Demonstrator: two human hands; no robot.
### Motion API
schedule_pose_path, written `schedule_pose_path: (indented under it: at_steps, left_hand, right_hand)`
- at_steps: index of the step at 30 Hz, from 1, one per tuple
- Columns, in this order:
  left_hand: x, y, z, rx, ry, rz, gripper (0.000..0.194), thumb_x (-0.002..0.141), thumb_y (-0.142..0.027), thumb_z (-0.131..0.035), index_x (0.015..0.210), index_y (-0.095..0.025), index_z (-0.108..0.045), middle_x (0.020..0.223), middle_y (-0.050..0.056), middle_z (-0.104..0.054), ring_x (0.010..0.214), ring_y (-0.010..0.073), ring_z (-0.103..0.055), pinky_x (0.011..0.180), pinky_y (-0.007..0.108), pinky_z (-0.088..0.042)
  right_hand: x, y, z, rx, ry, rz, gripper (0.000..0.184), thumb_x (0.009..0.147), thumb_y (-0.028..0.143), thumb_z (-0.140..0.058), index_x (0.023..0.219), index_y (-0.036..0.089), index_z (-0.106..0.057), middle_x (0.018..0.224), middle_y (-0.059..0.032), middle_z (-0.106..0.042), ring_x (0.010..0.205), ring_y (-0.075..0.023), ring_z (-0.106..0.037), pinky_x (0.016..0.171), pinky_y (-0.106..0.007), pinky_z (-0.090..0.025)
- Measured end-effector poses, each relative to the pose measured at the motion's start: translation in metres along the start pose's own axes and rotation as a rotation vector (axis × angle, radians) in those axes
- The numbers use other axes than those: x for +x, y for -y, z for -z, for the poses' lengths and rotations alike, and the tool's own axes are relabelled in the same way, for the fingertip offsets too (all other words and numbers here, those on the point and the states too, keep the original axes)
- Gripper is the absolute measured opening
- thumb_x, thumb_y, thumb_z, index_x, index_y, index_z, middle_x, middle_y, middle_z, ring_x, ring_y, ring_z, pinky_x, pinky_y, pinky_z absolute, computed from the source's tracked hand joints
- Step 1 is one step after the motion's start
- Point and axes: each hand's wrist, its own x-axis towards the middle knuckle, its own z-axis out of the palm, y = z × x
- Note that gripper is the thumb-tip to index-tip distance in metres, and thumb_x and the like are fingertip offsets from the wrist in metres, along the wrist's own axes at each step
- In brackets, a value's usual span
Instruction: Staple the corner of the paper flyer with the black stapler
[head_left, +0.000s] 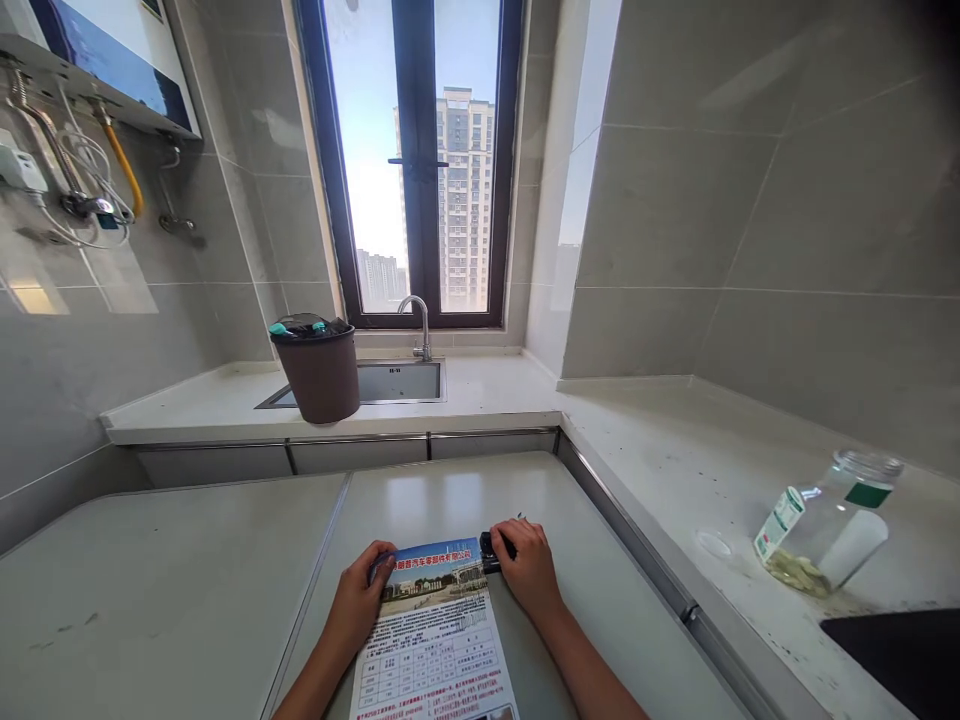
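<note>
A printed sheet (435, 640), with red heading, building photo and table of text, lies on the pale glossy surface in front of me. At its upper left edge, my left hand (358, 595) pinches the paper between thumb and fingers. My right hand (525, 560) is closed around a small black stapler (491, 555) at the sheet's upper right corner. The stapler's jaw end meets the paper's edge; whether the corner is inside it I cannot tell. Part of the stapler is hidden under my fingers.
A brown bucket (319, 375) with a black liner stands by the sink (405, 382) and its faucet (424, 330). On the right counter (637, 430) sit a glass jar (832, 525), a clear round lid (714, 543) and a black panel (900, 650). A water heater (112, 60) hangs upper left.
</note>
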Motion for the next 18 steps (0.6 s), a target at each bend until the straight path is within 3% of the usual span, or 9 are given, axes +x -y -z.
schedule_pose_path:
  at_steps: [6, 18]
  left_hand:
    - [0.001, -0.002, -0.001, 0.002, 0.014, -0.024, 0.035, 0.093, -0.054, -0.053, 0.089, -0.021, -0.065, 0.080, 0.001, -0.069, 0.075, 0.0217, -0.061, 0.069, 0.029, -0.046]
    - [0.001, 0.001, -0.001, -0.023, 0.031, 0.005, 0.040, 0.092, -0.059, -0.051, 0.091, -0.021, -0.064, 0.085, 0.003, -0.069, 0.079, 0.0238, -0.061, 0.070, 0.030, -0.047]
  right_hand:
    - [-0.002, -0.007, -0.008, -0.064, -0.028, 0.030, 0.042, 0.105, 0.030, -0.040, 0.066, 0.020, -0.054, 0.067, 0.0000, -0.061, 0.070, -0.0168, -0.057, 0.080, -0.030, -0.034]
    - [-0.002, -0.012, -0.015, -0.055, -0.042, 0.040, 0.038, 0.104, 0.027, -0.042, 0.068, 0.020, -0.053, 0.068, 0.0006, -0.062, 0.071, -0.0165, -0.056, 0.081, -0.031, -0.034]
